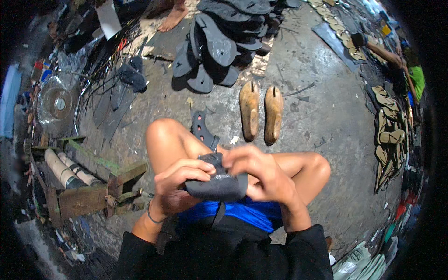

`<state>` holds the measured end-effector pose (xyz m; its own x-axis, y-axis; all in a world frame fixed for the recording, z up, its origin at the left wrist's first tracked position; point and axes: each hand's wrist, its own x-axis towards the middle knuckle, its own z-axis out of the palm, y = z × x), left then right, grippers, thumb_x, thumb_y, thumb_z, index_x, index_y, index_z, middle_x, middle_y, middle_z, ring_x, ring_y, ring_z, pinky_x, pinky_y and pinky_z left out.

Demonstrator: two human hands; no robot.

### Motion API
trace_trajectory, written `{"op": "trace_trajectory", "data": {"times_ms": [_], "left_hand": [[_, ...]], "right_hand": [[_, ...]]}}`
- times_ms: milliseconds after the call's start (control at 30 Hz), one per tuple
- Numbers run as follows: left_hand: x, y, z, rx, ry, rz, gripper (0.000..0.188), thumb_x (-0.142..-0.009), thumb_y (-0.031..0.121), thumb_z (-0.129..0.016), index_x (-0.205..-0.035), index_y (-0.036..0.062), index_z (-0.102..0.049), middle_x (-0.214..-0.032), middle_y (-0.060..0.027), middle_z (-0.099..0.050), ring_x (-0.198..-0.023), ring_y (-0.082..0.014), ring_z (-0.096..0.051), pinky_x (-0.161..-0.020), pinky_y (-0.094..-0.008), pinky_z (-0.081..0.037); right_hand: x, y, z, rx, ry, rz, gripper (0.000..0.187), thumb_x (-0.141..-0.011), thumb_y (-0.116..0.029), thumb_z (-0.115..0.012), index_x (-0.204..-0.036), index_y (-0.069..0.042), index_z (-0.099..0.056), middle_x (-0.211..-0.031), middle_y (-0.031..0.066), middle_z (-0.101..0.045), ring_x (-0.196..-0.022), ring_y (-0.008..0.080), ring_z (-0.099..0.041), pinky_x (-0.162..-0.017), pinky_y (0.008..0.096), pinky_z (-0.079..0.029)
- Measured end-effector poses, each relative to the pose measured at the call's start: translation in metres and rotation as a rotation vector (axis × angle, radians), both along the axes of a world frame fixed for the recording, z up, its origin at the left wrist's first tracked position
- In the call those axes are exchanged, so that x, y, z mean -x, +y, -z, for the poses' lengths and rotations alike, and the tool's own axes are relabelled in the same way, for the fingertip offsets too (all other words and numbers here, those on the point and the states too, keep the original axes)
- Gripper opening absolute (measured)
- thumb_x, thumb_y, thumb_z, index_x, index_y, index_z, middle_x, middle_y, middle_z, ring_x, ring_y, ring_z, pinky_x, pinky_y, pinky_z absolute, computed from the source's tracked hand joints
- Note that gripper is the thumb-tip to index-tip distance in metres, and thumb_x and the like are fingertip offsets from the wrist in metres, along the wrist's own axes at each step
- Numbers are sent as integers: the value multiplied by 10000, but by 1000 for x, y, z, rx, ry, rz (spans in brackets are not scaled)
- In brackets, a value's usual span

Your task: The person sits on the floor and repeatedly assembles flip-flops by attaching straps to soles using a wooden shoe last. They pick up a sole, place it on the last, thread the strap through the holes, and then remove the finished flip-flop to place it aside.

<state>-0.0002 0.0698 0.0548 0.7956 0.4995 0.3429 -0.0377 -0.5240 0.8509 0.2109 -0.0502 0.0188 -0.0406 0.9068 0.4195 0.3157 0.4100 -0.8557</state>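
Well left of the wooden lasts (274, 114), we see a wooden frame (84, 200). Below and left of the lasts, the left hand (182, 176) grasps a black footwear piece (217, 189), held over the lap. Below the lasts, the blurred right hand (261, 168) curls at that piece's right end; we cannot tell whether it grips. Well right of them lie sandals (391, 136).
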Motion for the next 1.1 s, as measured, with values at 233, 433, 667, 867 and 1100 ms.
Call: {"op": "trace_trajectory", "data": {"times_ms": [233, 433, 667, 867, 1100], "left_hand": [[9, -12, 15, 828, 206, -119, 418, -872, 80, -709, -1247, -58, -586, -1163, -89, -669, -1055, -168, -633, -964, -325, -503], [17, -77, 71, 1693, 63, 395, 702, -855, 69, -675, -1457, -80, -348, -1475, -259, -436, -1320, -364, -506, -1126, -491, -395], [-25, -23, 89, 1255, -143, 49, 836, -862, 461, -736, -1439, -34, -389, -1384, -196, -538, -1158, -288, -625, -913, -400, -579], [-23, 24, 130, 1446, -362, -113, 628, -927, 353, -686, -1388, -15, -470, -1396, -156, -549, -1136, -262, -629, -935, -434, -564], [-14, -19, 111, 1206, -162, -118, 802, -963, 688, -383, -1430, 39, -444, -1319, -143, -588, -1194, -258, -578, -1028, -405, -475]], "right_hand": [[-36, 51, 207, 547, -282, 1013, 914, -789, -243, -814, -1451, 76, -271, -1389, 305, -403, -1260, 460, -453, -1078, 500, -381], [-39, 65, 223, 581, -4, 962, 668, -872, -180, -706, -1408, 75, -399, -1276, 279, -556, -1186, 412, -547, -1045, 444, -416], [-23, -32, 82, 404, 1065, 522, 541, -899, -214, -640, -1358, 38, -504, -1229, 149, -640, -1100, 245, -635, -943, 376, -519], [22, -118, 10, 552, 1464, -78, 641, -921, -255, -631, -1413, 85, -401, -1280, 233, -592, -1149, 329, -621, -983, 421, -510], [80, -95, -17, 489, 24, 438, 663, -927, -327, -682, -1393, 75, -434, -1354, 292, -521, -1227, 412, -557, -1028, 431, -464]]}}
